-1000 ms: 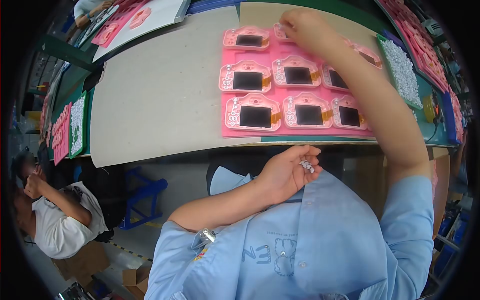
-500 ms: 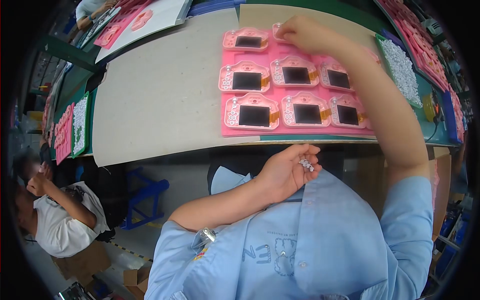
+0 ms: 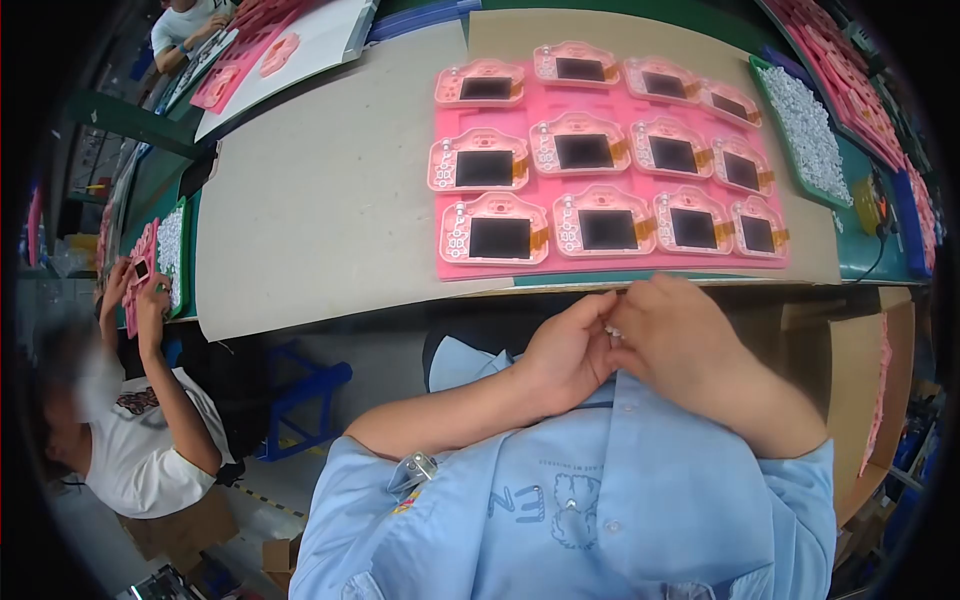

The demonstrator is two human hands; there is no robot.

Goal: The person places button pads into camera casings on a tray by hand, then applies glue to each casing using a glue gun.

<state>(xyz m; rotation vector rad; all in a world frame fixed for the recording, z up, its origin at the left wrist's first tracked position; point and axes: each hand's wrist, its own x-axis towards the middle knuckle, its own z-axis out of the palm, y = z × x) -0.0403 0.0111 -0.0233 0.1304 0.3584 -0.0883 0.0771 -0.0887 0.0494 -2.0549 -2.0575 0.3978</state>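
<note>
– Where are our white pieces [image 3: 614, 332]?
– Held in our left hand's [image 3: 560, 350] curled fingers, near our right hand [image 3: 680, 338]; we cannot tell whether it pinches any. Pink shells [image 3: 495, 214] lie beyond our fingers

Worker's clothing, seen from above. A light blue shirt [image 3: 690, 490] covers the torso; its short left sleeve [image 3: 345, 490] and right sleeve [image 3: 800, 500] leave the forearms and hands bare. Small round buttons [image 3: 612, 525] line the front. The chest print comprises large outlined letters [image 3: 516, 506], E and N among them, an outlined figure [image 3: 575, 510], and one line of tiny lettering. A silvery metal clip [image 3: 421, 465] and a yellow-and-red mark [image 3: 407, 502] appear on the left side. Dark cloth [image 3: 480, 335] shows beyond the hem.
</note>
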